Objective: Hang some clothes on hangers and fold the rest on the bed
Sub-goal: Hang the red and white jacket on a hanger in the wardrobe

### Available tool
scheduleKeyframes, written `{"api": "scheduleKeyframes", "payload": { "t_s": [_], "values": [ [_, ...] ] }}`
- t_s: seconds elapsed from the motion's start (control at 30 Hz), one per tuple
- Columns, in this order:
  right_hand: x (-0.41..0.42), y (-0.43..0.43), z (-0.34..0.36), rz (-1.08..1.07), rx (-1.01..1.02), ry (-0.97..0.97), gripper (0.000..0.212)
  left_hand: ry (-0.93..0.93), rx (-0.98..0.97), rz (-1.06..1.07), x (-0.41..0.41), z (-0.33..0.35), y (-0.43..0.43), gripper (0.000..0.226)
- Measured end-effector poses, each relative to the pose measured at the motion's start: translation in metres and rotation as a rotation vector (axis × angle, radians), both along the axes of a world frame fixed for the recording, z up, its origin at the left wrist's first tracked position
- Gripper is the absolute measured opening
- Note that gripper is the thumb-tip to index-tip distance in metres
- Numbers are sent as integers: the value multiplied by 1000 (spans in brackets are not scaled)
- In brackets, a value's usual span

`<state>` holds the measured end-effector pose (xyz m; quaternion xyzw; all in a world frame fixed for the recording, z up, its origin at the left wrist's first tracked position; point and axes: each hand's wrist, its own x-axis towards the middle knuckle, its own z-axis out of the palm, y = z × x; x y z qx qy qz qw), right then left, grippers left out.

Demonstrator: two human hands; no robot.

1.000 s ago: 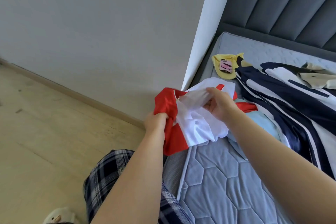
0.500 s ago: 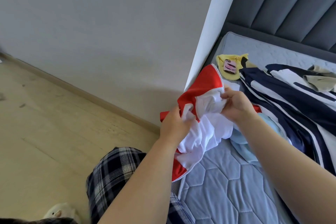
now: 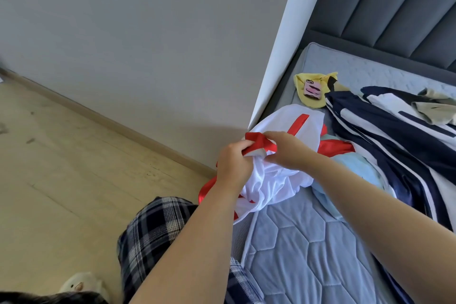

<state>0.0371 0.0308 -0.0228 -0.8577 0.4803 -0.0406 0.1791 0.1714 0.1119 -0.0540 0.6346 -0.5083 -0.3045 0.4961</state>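
Both hands, the left hand and right hand, grip a bunched red and white garment held over the near corner of the bed, beside a white wall edge, with bare quilted mattress below and a navy striped garment spread to the right.

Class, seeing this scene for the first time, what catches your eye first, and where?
The red and white garment, bunched in the grip of the left hand and right hand over the near-left edge of the mattress. Next, the navy and white striped garment spread further right, and a phone on a yellow cloth near the headboard.
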Motion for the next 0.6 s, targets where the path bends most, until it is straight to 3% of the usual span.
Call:
{"api": "scheduleKeyframes", "payload": {
  "t_s": [0.1,0.2,0.3,0.4,0.47,0.6],
  "values": [
    [4,-7,-4,-208,-127,-5,24,-94,2,89,4,-1,2,33],
    [-6,-14,1,-381,-333,-108,4,-253,-33,304,13,-2,2,30],
    [-9,-19,3,-352,-308,71,6,-335,131,295,24,-3,-4,27],
    [4,-16,10,-337,-177,-41,16,-333,272,198,35,0,-11,30],
    [19,-13,21,-322,-197,-162,18,-323,248,204,43,11,-14,28],
    [69,-16,64,-268,-236,-188,15,-291,84,328,78,59,-26,11]
  ]
}}
